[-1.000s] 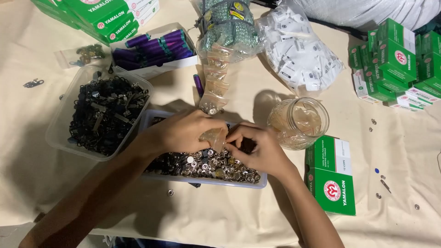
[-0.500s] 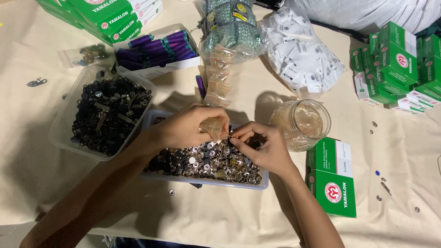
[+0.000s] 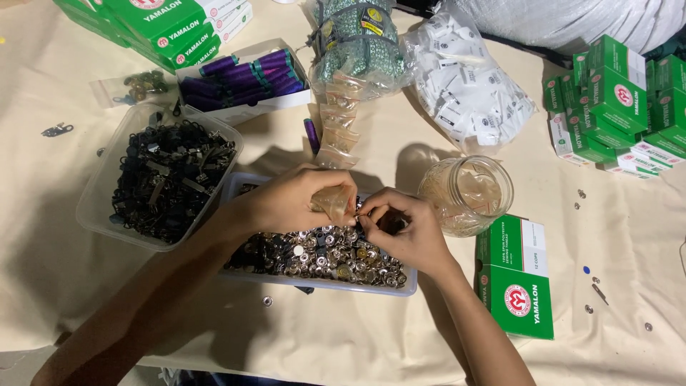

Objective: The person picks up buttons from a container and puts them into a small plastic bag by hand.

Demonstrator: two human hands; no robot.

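My left hand (image 3: 293,201) pinches a small clear plastic bag (image 3: 334,204) above a shallow clear tray (image 3: 336,287) filled with several silver and brass snap buttons (image 3: 325,257). My right hand (image 3: 404,229) meets the bag's mouth with thumb and fingertips closed on something small, which looks like a snap button; the piece itself is mostly hidden. Both hands hover over the tray's far half and touch each other at the bag.
A clear tub of black metal clips (image 3: 168,175) stands left. A glass jar (image 3: 466,194) stands right of the hands, a green box (image 3: 516,275) below it. Behind: purple thread spools (image 3: 243,75), stacked small bags (image 3: 339,121), white packets (image 3: 468,86), green boxes (image 3: 618,100). Loose snaps lie at right.
Both hands have lifted slightly off the buttons and drawn together at the small bag. The bag is now more visible between the fingers.
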